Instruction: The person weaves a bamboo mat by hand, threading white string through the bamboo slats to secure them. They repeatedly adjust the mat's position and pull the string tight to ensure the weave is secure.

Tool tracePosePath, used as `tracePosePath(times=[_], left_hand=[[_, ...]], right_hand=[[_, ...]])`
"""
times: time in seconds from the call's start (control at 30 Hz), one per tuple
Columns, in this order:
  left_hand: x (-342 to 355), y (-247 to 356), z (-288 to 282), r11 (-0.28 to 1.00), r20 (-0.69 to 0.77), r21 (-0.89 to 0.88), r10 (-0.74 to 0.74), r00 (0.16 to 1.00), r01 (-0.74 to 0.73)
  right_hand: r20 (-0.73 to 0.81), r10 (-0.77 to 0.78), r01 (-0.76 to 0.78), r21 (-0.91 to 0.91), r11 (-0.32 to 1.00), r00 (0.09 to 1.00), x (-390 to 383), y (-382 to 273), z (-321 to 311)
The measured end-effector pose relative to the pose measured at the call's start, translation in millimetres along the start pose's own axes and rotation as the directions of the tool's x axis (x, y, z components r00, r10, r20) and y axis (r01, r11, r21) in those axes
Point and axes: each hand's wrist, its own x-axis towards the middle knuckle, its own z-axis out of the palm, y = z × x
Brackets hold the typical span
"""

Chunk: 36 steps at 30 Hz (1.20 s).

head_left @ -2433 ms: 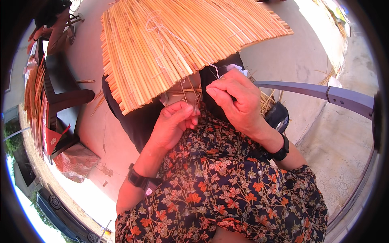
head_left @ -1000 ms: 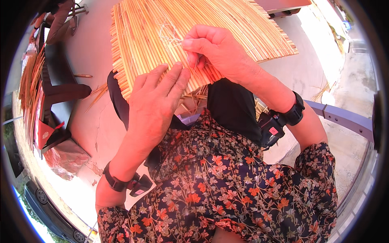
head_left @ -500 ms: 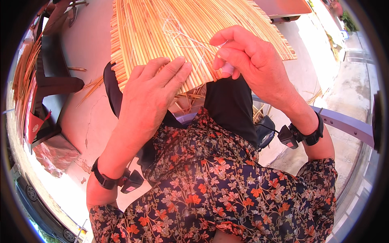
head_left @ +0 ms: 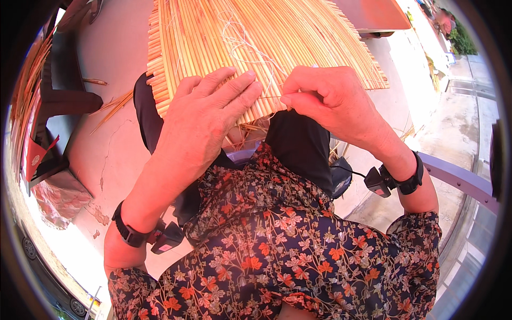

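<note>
A mat of thin straw-coloured reed stalks (head_left: 277,32) lies over my knees, its near edge toward me. My left hand (head_left: 200,114) rests palm down on the mat's near left part, fingers stretched out. At the near edge, my right hand (head_left: 336,104) is closed, thumb and forefinger pinching a thin dark needle (head_left: 271,97). The needle lies low over the stalks, its other end close to my left fingertips; whether its tip is in the reeds I cannot tell. Loose white thread (head_left: 232,37) curls across the mat between and beyond my hands.
Dark wooden furniture (head_left: 69,101) stands at the left, with a bundle of loose reeds (head_left: 32,90) beside it. Some stalks (head_left: 113,111) lie on the floor. A reddish tabletop (head_left: 376,16) is at the far right, and a grey-purple metal bar (head_left: 458,176) runs beside my right arm.
My right hand has come down and turned over, bringing the needle from above the mat to its near edge. My left hand stays flat on the reeds, shifted slightly.
</note>
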Motion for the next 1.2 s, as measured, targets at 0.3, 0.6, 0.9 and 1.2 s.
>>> tracePosePath(times=[0.3,0.6,0.9,1.2], left_hand=[[-2,-7,4,0.998,-0.023,-0.045,0.037,0.999,-0.038],[-3,-6,5,0.999,-0.026,-0.027,0.036,0.999,-0.037],[-4,-7,6,0.999,-0.025,-0.024,0.041,0.999,-0.042],[-4,-6,5,0.998,-0.026,-0.039,0.038,0.999,-0.039]], right_hand=[[0.174,-0.274,0.296,-0.114,0.949,0.946,17,11,-3],[0.271,-0.225,0.256,-0.085,0.963,0.936,27,3,-14],[0.312,-0.137,0.178,-0.108,0.978,0.940,29,-6,-17],[0.335,-0.106,0.129,-0.049,0.990,0.936,33,-7,-20]])
